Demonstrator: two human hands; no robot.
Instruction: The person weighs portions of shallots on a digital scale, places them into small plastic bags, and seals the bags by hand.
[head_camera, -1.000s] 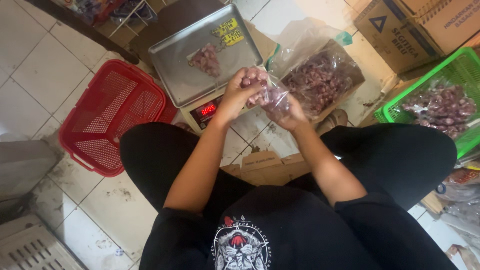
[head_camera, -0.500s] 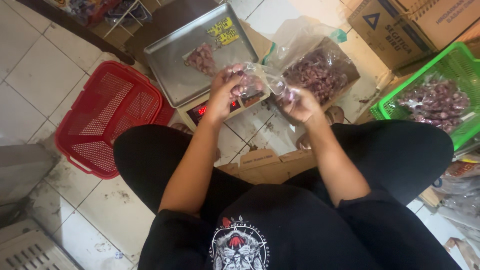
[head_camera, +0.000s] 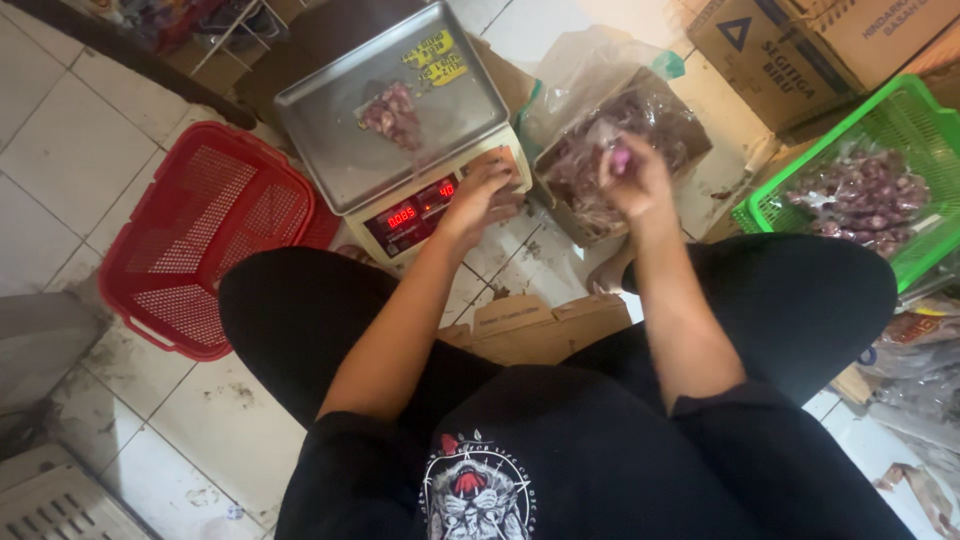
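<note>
On the tiled floor (head_camera: 70, 140), mid-frame, the left hand (head_camera: 480, 195) is touching the scale (head_camera: 400, 130), fingers loose. The right hand (head_camera: 635, 175) is pinching a shallot (head_camera: 621, 158); it might slip and roll away.

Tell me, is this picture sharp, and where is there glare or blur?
Head view: mostly sharp in the middle; the steel scale tray shows a soft pale sheen, not hard glare. The clear plastic bag behind the box washes out bright. The right hand is slightly motion-blurred; the left hand by the red display is crisper. Straight tile lines bow toward the edges.
</note>
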